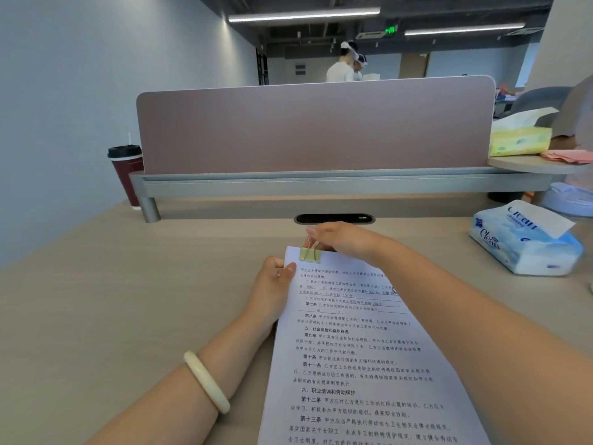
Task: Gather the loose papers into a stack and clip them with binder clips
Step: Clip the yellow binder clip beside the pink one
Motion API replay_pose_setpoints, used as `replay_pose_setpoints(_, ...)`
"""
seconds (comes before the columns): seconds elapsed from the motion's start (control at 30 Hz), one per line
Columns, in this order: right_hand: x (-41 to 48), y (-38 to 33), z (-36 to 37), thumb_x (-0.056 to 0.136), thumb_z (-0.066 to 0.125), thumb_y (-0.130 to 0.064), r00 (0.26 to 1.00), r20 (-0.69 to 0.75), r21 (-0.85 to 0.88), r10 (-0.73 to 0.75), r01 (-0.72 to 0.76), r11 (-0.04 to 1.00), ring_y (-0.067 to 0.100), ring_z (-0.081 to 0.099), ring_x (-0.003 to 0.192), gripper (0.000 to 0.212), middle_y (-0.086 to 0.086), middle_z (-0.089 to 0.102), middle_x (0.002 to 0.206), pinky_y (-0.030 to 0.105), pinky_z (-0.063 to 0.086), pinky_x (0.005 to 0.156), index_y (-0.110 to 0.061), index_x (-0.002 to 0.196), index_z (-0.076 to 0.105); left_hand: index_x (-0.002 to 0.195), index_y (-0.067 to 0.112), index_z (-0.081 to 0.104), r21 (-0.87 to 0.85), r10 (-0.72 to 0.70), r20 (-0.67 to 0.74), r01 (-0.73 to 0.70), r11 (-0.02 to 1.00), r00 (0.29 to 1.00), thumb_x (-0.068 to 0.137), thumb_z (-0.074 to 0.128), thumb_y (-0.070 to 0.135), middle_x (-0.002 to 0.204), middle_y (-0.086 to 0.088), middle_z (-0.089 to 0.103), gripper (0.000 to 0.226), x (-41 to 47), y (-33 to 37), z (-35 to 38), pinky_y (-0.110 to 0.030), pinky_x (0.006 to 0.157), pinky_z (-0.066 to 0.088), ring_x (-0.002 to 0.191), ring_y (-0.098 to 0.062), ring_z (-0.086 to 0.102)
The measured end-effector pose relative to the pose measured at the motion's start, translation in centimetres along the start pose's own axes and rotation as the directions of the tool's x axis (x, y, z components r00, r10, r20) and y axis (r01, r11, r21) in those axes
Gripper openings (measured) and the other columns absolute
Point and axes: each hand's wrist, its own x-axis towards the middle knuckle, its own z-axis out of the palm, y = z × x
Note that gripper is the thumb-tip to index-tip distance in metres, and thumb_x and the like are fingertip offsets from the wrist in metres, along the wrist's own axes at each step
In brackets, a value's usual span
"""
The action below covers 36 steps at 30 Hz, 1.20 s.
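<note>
Head view: left hand [273, 282] pinches papers [353, 364], right hand [346, 242] grips clip [310, 255] on the top edge, I'd keep sheets flush before letting go.

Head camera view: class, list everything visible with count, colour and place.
White printed paper stack: one, white, desk centre.
Pale green metal binder clip: one, green, stack's top edge.
Light wooden desk: one, beige, underneath.
Mauve flat partition panel: one, mauve, behind desk.
Dark red paper cup, black lid: one, far left.
Blue-and-white plastic tissue pack: one, right.
Yellow tissue pack: one, far right.
Cream bangle: one, left wrist.
Left hand: pinches stack's left edge.
Right hand: pinches clip's handles.
</note>
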Motion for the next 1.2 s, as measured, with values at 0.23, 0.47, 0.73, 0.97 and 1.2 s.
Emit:
replay_pose_setpoints(0.23, -1.1, 0.2, -1.0, 0.086, 0.057, -0.049, 0.981, 0.194, -0.01, -0.028, 0.031, 0.999, 0.004, 0.051, 0.112, 0.037, -0.013, 0.062, 0.118, 0.022, 0.031, 0.097, -0.026, 0.114, 0.066, 0.083, 0.015, 0.043, -0.01, -0.012, 0.005, 0.012, 1.0, 1.0, 0.097, 0.045, 0.02, 0.086, -0.008, 0.058, 0.015, 0.0, -0.4, 0.0, -0.031, 0.064, 0.045, 0.073, -0.019, 0.055)
replay_pose_setpoints(0.47, 0.1, 0.0, 1.2, 0.076, 0.075, -0.031, 0.984, 0.137, -0.364, -0.11, 0.154, 0.919, 0.014, 0.044, 0.065, 0.029, -0.003, 0.049, 0.072, 0.028, 0.032, 0.059, -0.01, 0.077, 0.054, 0.091, 0.01, 0.043, 0.031, -0.001, 0.035, 0.0, 1.0, 0.999, 0.097, 0.043, 0.022, 0.082, -0.002, 0.058, 0.013, -0.2, 0.0, 0.1, -0.023, 0.054, 0.043, 0.066, -0.011, 0.053)
replay_pose_setpoints(0.73, -0.3, 0.3, 0.9, 0.086, 0.065, -0.028, 0.985, 0.054, -0.204, -0.163, 0.171, 0.964, 0.012, 0.054, 0.082, 0.02, -0.002, 0.063, 0.092, 0.027, 0.04, 0.077, -0.014, 0.101, 0.065, 0.1, 0.013, 0.058, 0.226, 0.034, 0.154, -0.069, 0.972, 0.988, 0.088, 0.052, 0.045, 0.097, -0.006, 0.071, 0.035, -1.1, 0.4, -0.4, -0.04, 0.078, 0.055, 0.086, -0.024, 0.068)
replay_pose_setpoints(0.97, -3.7, 3.9, -0.7, 0.082, 0.062, -0.05, 0.795, -0.601, -0.074, -0.082, 0.046, 0.996, 0.025, 0.039, 0.131, 0.069, 0.004, 0.036, 0.143, 0.04, 0.033, 0.111, -0.023, 0.141, 0.039, 0.093, 0.01, 0.061, 0.111, 0.043, 0.089, -0.053, 0.992, 0.995, 0.097, 0.043, 0.019, 0.085, -0.003, 0.069, 0.022, -1.5, 0.9, -1.0, -0.021, 0.059, 0.052, 0.074, -0.019, 0.065)
replay_pose_setpoints(1.2, -10.6, 9.3, 0.3, 0.083, 0.058, -0.054, 0.927, -0.194, 0.562, 0.32, -0.162, 0.811, 0.026, 0.069, 0.099, 0.054, 0.005, 0.071, 0.111, 0.044, 0.052, 0.094, -0.012, 0.118, 0.06, 0.094, 0.01, 0.058, -0.033, -0.004, -0.048, 0.003, 0.999, 0.999, 0.097, 0.044, 0.022, 0.081, -0.003, 0.064, 0.019, -1.2, 2.0, -1.1, -0.009, 0.037, 0.042, 0.06, -0.01, 0.06)
